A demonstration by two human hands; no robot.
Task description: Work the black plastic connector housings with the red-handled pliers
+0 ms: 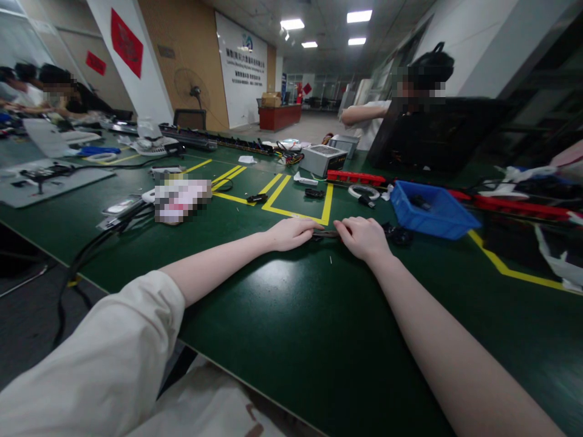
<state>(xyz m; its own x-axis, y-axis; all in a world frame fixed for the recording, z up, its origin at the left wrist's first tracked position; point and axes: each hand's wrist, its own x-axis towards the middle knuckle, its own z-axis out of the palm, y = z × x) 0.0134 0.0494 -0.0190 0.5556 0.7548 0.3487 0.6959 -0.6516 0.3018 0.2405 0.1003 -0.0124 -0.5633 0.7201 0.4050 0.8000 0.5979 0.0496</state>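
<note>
Pinching a thin dark piece [327,234] at either end, a person's left hand [295,234] and right hand [363,237] meet over a green table [291,340], fingers curled and the piece stretched between them, just on the near side of a box of yellow tape [291,213]. Within the tape lies a small black part [314,193]; a second, the black clip [257,198], rests to its left. A dark cable [399,235] is bunched just beside the right hand, near a blue bin [432,209] with dark items inside. Beyond the tape stand a white coil [364,192], a red strip [357,177] and a metal box [321,159]. Across the table, a co-worker [426,70] is partly hidden by a large black case [437,133].
</note>
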